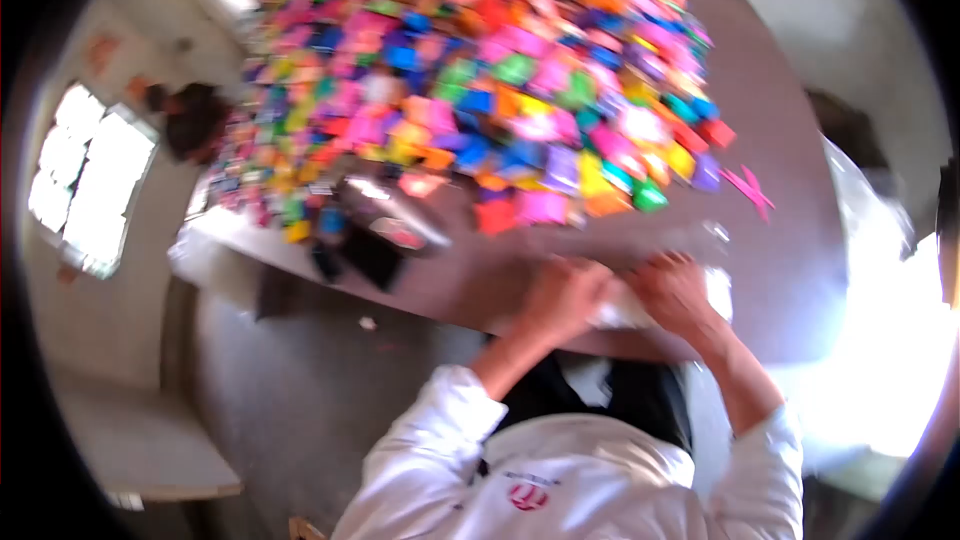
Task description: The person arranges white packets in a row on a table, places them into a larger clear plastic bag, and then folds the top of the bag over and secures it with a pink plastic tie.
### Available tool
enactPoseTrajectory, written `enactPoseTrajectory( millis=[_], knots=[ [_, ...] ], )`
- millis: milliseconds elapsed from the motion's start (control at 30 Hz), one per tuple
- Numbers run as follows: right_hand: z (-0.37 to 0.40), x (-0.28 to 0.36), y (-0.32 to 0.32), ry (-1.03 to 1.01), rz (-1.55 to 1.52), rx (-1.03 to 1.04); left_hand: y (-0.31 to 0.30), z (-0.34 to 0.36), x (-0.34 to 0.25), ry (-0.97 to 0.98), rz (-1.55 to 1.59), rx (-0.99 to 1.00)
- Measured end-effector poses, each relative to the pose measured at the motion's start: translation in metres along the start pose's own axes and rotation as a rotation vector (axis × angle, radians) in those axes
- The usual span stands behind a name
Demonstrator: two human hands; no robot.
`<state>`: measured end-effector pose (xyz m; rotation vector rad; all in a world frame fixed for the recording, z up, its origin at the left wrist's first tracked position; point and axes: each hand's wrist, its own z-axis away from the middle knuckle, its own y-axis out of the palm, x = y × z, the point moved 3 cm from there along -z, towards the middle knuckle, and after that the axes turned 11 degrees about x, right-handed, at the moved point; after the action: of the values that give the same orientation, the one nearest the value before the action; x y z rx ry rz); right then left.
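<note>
At the table's near edge, my left hand (572, 292) is closed, its fingers curled in a pinch. Close beside it, my right hand (672, 290) is closed too, fingers bent downward. Whitish, see-through plastic (622, 314), which looks like a clear plastic bag, lies under and between both hands, its shiny part reaching past the right one. Blur hides the fingertips and the bag's outline. Beyond the hands spreads a big heap of small, brightly coloured pieces (540, 125). Pink scissors (748, 190) lie to the right of the heap.
The brown table (770, 270) has a curved right side. On its left part sit a black object (372, 258) and a shiny, dark, rounded item (395, 210). Clear plastic (865, 195) hangs at the right edge. A bench-like surface (150, 440) stands lower left, and a person's head (195, 120) shows behind.
</note>
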<state>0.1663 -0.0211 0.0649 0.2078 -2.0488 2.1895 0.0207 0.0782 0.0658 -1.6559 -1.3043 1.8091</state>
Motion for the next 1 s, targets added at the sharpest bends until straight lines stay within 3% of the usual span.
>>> enactPoseTrajectory(
  millis=[133, 267, 400, 500, 600, 733, 833, 900, 1000],
  knots=[
    [0.007, -0.003, 0.000, -0.012, -0.076, -0.103, 0.011, 0.004, 0.002, 0.030, 0.007, -0.133],
    [0.008, -0.004, 0.003, -0.013, -0.091, -0.192, 0.010, 0.007, 0.004, -0.020, 0.060, -0.127],
    [0.010, -0.004, -0.002, -0.001, -0.077, -0.112, 0.009, 0.011, 0.008, -0.045, 0.126, -0.127],
    [0.006, -0.015, -0.002, 0.038, -0.228, -0.096, 0.012, 0.010, 0.011, -0.044, 0.136, -0.108],
    [0.000, -0.030, -0.021, 0.106, -0.383, -0.348, 0.014, 0.011, 0.011, -0.017, 0.105, -0.124],
    [-0.019, -0.032, -0.011, 0.033, -0.211, -0.409, 0.013, 0.010, 0.010, -0.004, 0.089, -0.132],
    [-0.032, -0.029, -0.009, -0.039, -0.169, -0.365, 0.014, 0.011, 0.011, 0.009, 0.082, -0.168],
    [-0.043, -0.027, -0.017, -0.014, -0.134, -0.094, 0.014, 0.011, 0.010, 0.000, 0.084, -0.172],
    [-0.059, -0.029, -0.007, -0.039, -0.093, 0.062, 0.013, 0.011, 0.010, -0.004, 0.084, -0.171]
  ],
)
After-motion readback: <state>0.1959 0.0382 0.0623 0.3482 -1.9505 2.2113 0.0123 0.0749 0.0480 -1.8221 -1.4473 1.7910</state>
